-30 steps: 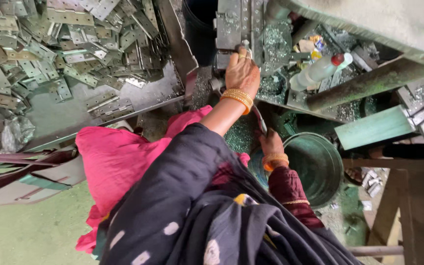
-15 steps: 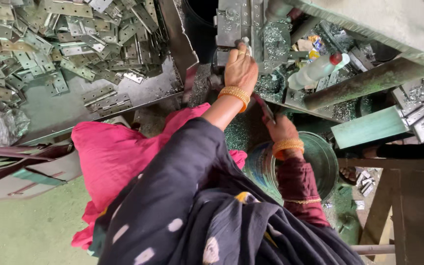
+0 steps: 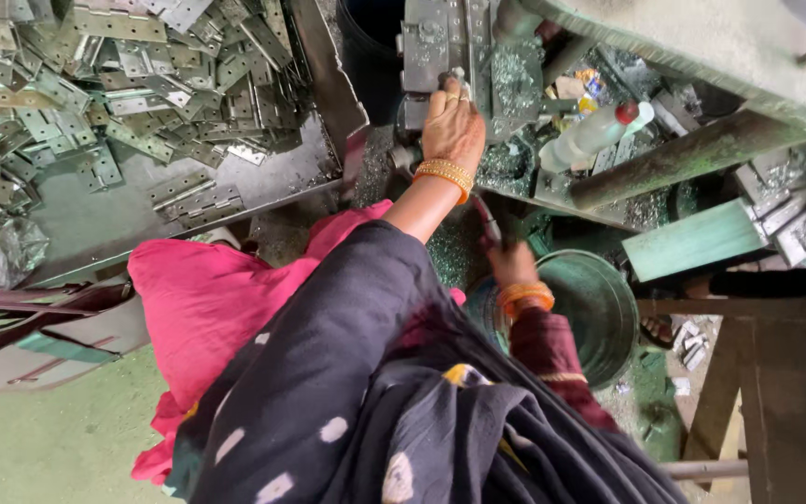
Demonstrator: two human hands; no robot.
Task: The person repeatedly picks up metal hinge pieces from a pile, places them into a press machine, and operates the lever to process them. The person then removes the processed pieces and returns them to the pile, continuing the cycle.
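Fingers of the left hand (image 3: 452,126) curl over a small metal part (image 3: 459,78) at the base of the grey press (image 3: 445,42), grasping it against the machine face. Lower down, the right hand (image 3: 511,264) is closed around a dark lever (image 3: 487,222); its fingers are partly hidden by the sleeve, but the grip looks clenched. Both wrists wear orange bangles. Just beside the right hand stands a green bucket (image 3: 608,308). Left of the press, well apart from both hands, a tray (image 3: 324,89) holds a heap of hinges (image 3: 123,84). Right of the left hand, a plastic bottle (image 3: 590,135) lies among metal shavings on the bench.
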